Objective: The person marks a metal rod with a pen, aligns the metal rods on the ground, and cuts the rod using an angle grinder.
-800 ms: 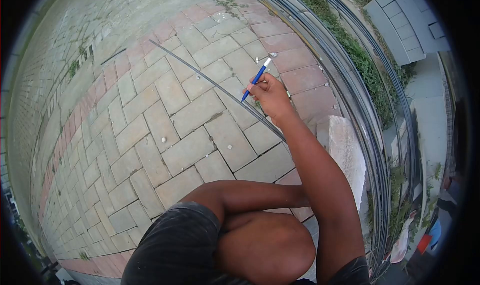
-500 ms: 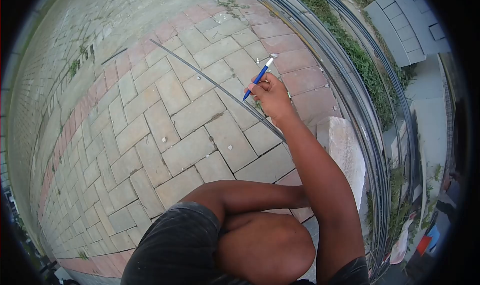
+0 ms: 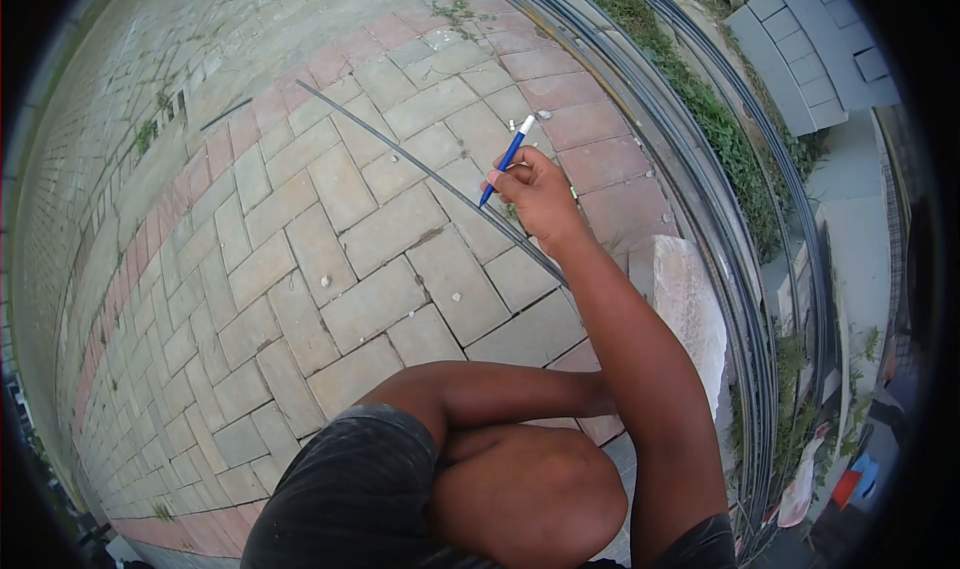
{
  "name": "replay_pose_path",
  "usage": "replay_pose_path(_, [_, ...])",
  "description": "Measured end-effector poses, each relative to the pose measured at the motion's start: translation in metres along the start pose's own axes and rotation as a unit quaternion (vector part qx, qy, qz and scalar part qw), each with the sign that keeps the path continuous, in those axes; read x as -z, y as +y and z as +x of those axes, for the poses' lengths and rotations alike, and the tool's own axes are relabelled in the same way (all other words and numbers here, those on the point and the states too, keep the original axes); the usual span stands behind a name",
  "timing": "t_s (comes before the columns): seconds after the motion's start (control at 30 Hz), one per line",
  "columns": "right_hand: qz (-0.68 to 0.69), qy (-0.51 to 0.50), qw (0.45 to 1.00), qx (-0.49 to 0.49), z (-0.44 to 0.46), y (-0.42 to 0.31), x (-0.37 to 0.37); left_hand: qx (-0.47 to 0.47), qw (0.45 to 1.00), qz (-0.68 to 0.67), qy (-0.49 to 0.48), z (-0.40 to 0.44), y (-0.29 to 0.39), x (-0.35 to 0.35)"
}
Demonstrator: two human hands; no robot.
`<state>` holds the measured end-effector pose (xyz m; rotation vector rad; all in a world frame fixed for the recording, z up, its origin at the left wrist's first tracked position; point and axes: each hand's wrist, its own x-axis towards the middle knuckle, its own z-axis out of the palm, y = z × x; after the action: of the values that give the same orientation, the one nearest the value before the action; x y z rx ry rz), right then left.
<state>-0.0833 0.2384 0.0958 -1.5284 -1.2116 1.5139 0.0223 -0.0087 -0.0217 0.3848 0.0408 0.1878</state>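
Observation:
My right hand (image 3: pixel 535 194) pinches a blue pen or marker (image 3: pixel 508 159) with a white upper end. It is tilted, its lower tip beside a thin dark rod (image 3: pixel 390 144) that lies diagonally on the paving. Whether tip and rod touch is too small to tell. Near the hand the rod looks doubled, and its lower end passes behind my right forearm. My left hand does not show; a bare limb runs behind the right arm at the lower middle.
Long dark rods or cables (image 3: pixel 700 169) curve along the right side, beside green plants (image 3: pixel 715 119). A pale rough slab (image 3: pixel 690 309) lies right of my forearm. A short rod (image 3: pixel 226 114) rests at upper left. Small stones (image 3: pixel 325 281) dot the paving.
The right hand, still holding the pen, has shifted slightly left, and the pen's white end has moved down and left. The whole view has also shifted a little.

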Motion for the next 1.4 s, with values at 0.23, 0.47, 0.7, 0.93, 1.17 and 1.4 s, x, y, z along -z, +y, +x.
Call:
replay_pose_path(0.23, [-0.005, 0.025, 1.0, 0.01, 0.0, -0.001, -0.004, -0.059, 0.997, 0.004, -0.045, -0.005, -0.003, 0.0])
replay_pose_path(0.47, [-0.037, 0.001, 0.999, 0.019, -0.005, -0.003, -0.006, -0.049, 0.998, 0.022, -0.019, -0.011, 0.011, -0.009])
replay_pose_path(0.7, [0.019, 0.02, 0.999, 0.02, -0.003, 0.001, -0.005, -0.055, 0.998, 0.036, -0.023, -0.012, 0.012, -0.006])
replay_pose_path(0.93, [-0.015, 0.039, 0.999, 0.027, -0.006, 0.0, -0.009, -0.062, 0.996, 0.061, -0.024, -0.013, 0.011, -0.008])
replay_pose_path(1.17, [0.024, 0.039, 0.999, 0.008, -0.012, -0.012, -0.009, -0.091, 0.991, 0.096, -0.03, -0.015, 0.013, -0.004])
replay_pose_path(1.4, [-0.083, 0.082, 0.991, 0.062, -0.007, -0.003, -0.014, -0.219, 0.952, 0.21, -0.049, -0.013, 0.025, -0.003])
